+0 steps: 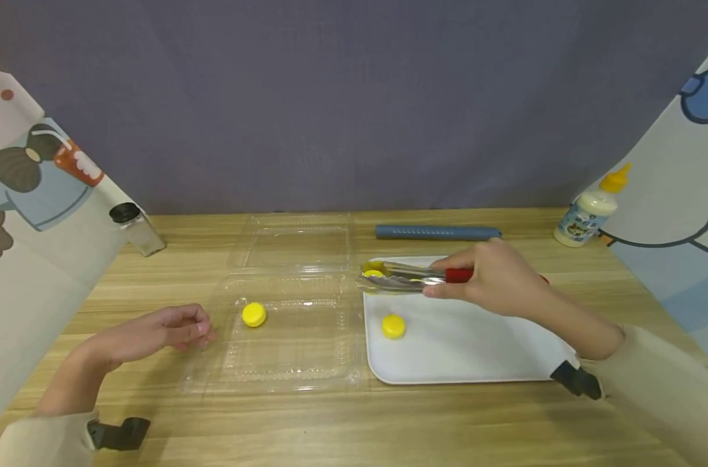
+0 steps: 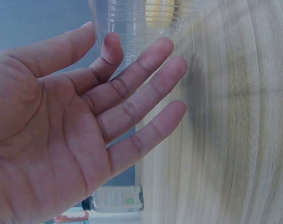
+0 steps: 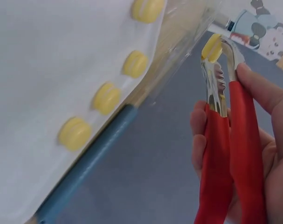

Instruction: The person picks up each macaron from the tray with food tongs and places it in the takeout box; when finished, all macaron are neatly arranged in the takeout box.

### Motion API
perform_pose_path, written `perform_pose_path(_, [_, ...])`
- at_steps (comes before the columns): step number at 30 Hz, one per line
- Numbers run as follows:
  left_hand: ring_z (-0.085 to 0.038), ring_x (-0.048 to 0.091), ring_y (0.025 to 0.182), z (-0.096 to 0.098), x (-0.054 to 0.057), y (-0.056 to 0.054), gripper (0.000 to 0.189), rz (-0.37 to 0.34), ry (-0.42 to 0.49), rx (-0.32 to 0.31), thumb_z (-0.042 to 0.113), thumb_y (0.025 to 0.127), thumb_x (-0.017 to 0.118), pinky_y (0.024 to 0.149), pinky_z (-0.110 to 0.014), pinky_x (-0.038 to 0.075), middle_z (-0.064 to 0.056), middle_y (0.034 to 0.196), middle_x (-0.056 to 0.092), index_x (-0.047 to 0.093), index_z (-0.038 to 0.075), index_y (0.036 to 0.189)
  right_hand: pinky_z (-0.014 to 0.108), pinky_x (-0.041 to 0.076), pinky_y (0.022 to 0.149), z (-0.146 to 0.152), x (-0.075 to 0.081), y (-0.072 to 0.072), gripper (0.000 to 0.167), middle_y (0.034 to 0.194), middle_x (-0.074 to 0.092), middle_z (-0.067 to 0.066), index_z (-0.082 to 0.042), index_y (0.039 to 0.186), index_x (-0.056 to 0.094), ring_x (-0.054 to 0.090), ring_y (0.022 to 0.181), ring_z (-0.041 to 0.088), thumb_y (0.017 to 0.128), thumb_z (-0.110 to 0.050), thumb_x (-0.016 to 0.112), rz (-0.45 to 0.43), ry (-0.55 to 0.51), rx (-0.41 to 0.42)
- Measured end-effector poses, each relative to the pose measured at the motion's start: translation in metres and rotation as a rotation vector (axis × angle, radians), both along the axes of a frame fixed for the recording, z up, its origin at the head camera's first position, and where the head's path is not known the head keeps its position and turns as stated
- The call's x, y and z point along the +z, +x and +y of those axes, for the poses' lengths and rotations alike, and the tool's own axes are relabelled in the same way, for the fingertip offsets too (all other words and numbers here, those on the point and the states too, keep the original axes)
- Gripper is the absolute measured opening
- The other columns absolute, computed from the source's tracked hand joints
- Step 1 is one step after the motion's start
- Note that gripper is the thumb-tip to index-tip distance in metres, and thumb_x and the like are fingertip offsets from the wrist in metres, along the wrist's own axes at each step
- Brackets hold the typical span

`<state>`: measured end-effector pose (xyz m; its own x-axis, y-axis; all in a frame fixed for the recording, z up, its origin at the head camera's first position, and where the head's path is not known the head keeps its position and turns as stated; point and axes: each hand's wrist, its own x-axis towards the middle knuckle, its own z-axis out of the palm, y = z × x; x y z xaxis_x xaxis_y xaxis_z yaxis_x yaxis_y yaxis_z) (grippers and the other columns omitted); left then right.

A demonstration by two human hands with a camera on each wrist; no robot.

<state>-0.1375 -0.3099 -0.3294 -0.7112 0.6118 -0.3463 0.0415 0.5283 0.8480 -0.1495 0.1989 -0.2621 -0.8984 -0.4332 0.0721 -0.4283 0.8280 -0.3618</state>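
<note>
My right hand [image 1: 494,279] holds tongs [image 3: 241,140] with red handles and metal tips. A yellow macaron [image 3: 211,48] is clamped between the tips, above the left edge of the white tray [image 1: 471,357]. On the tray sit several more macarons, one [image 1: 393,327] near its left side and others [image 3: 75,133] along its far edge, mostly hidden in the head view. Left of the tray, an open clear plastic box [image 1: 290,373] has one macaron [image 1: 253,314] inside. My left hand [image 1: 155,332] pinches the box's left rim between thumb and index finger; the other fingers stretch out.
The box's clear lid [image 1: 298,243] lies folded back behind it. A blue bar-shaped object [image 1: 438,232] lies behind the tray. At the back left stands a white pepper jar [image 1: 141,233], and at the back right a yellow-capped squeeze bottle [image 1: 587,217].
</note>
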Motion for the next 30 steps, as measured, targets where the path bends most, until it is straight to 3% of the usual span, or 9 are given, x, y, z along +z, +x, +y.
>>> perform_pose_path(6, [-0.012,0.059,0.104,0.000,-0.001,0.001,0.018,0.006,0.011,-0.002,0.013,0.111,0.038,0.085,-0.030,0.052,-0.012,0.116,0.059,0.048,-0.002,0.111,0.029,0.019,0.050,-0.026,0.003,-0.007,0.053,0.048,0.022,-0.010,-0.012,0.116,0.078,0.018,0.048,0.010,0.084,-0.054,0.079,0.007,-0.026,0.045])
perform_pose_path(13, [-0.012,0.060,0.109,0.001,0.001,0.003,0.019,-0.007,0.012,0.003,0.016,0.111,0.040,0.087,-0.029,0.052,-0.015,0.120,0.059,0.049,0.000,0.110,0.031,0.023,0.054,-0.058,-0.003,-0.018,0.049,0.047,0.020,-0.010,-0.013,0.117,0.078,0.016,0.048,0.010,0.084,-0.049,0.081,-0.003,-0.011,0.079])
perform_pose_path(16, [-0.010,0.060,0.110,0.001,0.001,0.003,0.018,-0.008,0.015,0.002,0.016,0.111,0.040,0.088,-0.028,0.052,-0.015,0.122,0.059,0.049,0.000,0.110,0.033,0.027,0.062,-0.071,-0.006,-0.021,0.048,0.046,0.021,-0.010,-0.014,0.117,0.078,0.016,0.048,0.010,0.084,-0.049,0.081,0.002,-0.001,0.096])
perform_pose_path(20, [-0.009,0.060,0.110,0.000,-0.001,0.002,0.018,-0.005,0.023,0.001,0.015,0.111,0.040,0.087,-0.029,0.052,-0.015,0.123,0.059,0.049,-0.001,0.112,0.029,0.025,0.056,-0.088,-0.010,-0.024,0.049,0.044,0.019,-0.011,-0.013,0.116,0.078,0.015,0.047,0.009,0.083,-0.049,0.082,0.007,-0.006,0.123])
perform_pose_path(23, [-0.011,0.060,0.108,0.000,-0.001,0.002,0.018,-0.004,0.022,0.004,0.015,0.111,0.041,0.087,-0.029,0.052,-0.014,0.122,0.059,0.050,-0.001,0.112,0.026,0.016,0.048,-0.100,-0.015,-0.026,0.050,0.046,0.020,-0.010,-0.012,0.117,0.078,0.015,0.046,0.009,0.082,-0.048,0.083,-0.002,0.001,0.141])
perform_pose_path(30, [-0.013,0.059,0.102,0.003,0.003,0.003,0.021,-0.002,0.007,0.012,0.017,0.111,0.041,0.086,-0.030,0.052,-0.014,0.116,0.058,0.051,-0.001,0.112,0.025,0.017,0.048,-0.124,-0.021,-0.028,0.049,0.044,0.023,-0.010,-0.013,0.117,0.078,0.018,0.045,0.008,0.083,-0.047,0.083,-0.008,0.063,0.165])
